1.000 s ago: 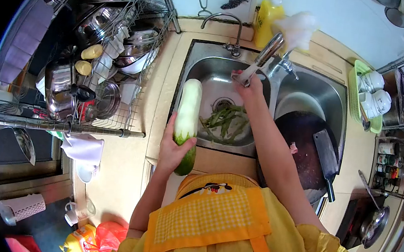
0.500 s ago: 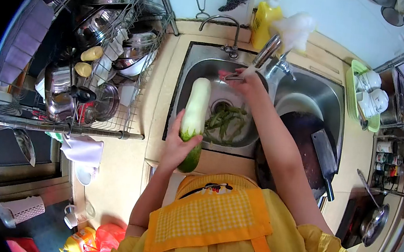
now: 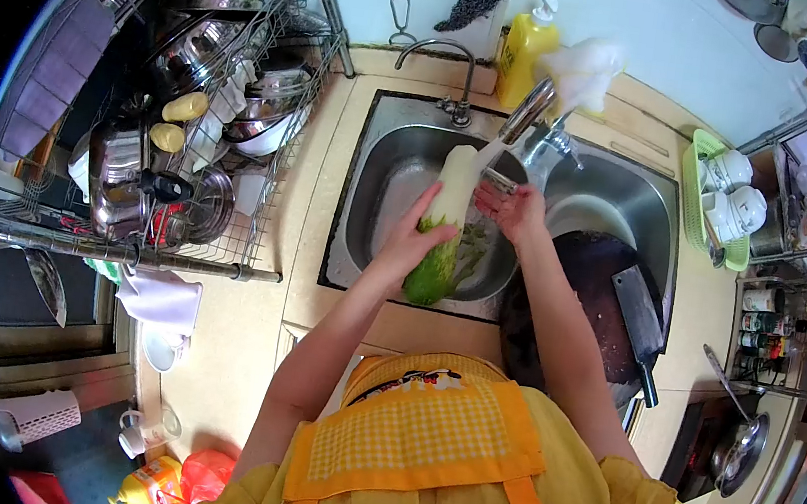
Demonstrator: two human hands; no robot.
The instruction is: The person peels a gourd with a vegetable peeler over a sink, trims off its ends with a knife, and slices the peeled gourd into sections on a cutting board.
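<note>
– Where is the long vegetable [image 3: 452, 193] placed?

– It is held above the left basin [image 3: 369, 207], tilted, with its pale end directed toward the tap [image 3: 530, 109]. Near its middle it is clasped by the left hand [image 3: 422, 237], with fingers and thumb wrapped around.

– Why is it clasped there?

– Presumably so that the pale end is left free near the falling water [image 3: 492, 152]. Whether it is wetted cannot be told.

– And the right hand [image 3: 516, 212]?

– Its fingers are curled, with small gaps between them, and a small metal tool [image 3: 500, 180], seemingly a peeler, appears to be held. How firmly, it cannot be told.

– Are peelings [image 3: 472, 255] seen?

– Yes, in the basin, partly hidden by the vegetable; by this, probably, the worktop [image 3: 310, 231] is spared.

– How can the materials be described?

– The vegetable is cylindrical, with a rounded end. Its pale part looks smooth, and is joined to the green skin by ragged streaks. The peelings are thin, limp strips. The basin is made of shiny metal, with rounded corners. Over the right basin [image 3: 656, 223] a dark chopping board [image 3: 597, 276] is rested, and on it a cleaver [image 3: 640, 311] with a broad, flat blade is laid.
</note>
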